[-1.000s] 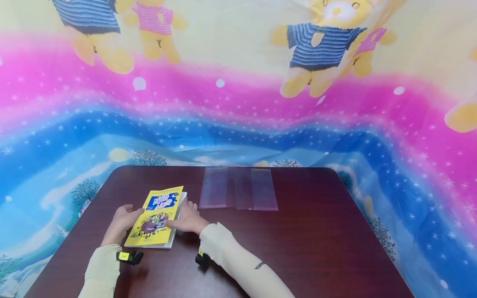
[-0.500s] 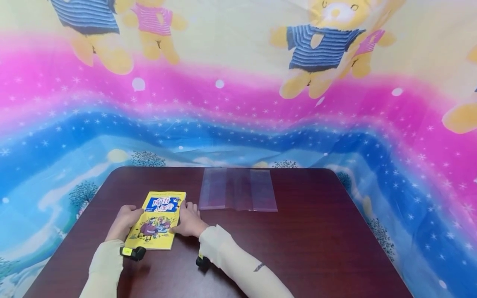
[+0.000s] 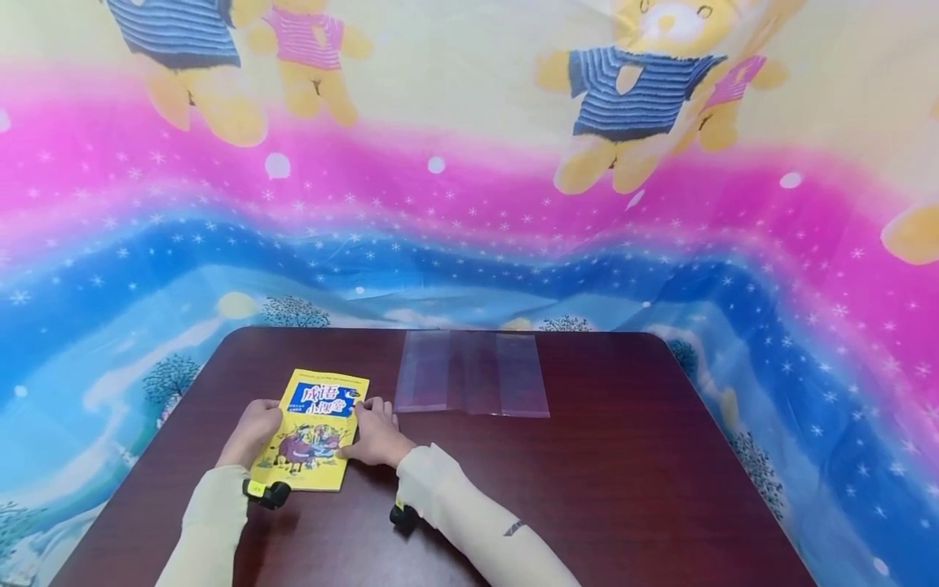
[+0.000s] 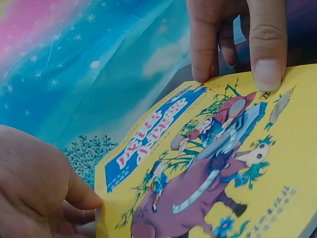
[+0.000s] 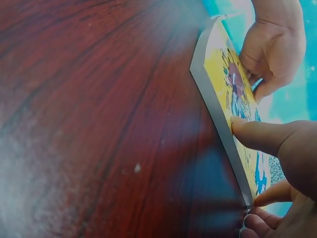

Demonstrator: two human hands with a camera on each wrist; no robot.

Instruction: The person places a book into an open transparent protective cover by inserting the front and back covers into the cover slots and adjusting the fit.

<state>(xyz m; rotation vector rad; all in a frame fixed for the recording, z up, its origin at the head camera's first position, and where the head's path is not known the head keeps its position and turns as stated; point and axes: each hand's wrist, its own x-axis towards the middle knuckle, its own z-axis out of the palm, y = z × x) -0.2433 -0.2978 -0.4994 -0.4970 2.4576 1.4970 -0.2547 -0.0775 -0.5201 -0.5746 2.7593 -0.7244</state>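
Note:
A yellow paperback book with a blue title panel and a cartoon ox on its cover is between both hands at the left of the table. My left hand grips its left edge; in the left wrist view the thumb side meets that edge and the other fingers are partly hidden. On the opposite edge, my right hand holds the book with the thumb on the cover and some fingertips at the far corner. The right wrist view shows the closed page block. Whether the book touches the table is unclear.
A clear plastic book cover lies spread at the back middle of the dark wooden table. Behind the table hangs a printed cloth with bears and snowflakes. A black wrist camera sits on the left wrist.
A second ago the yellow front cover stood askew from the white pages; now it lies flat and lined up with them. The left hand has shifted slightly right along with the book.

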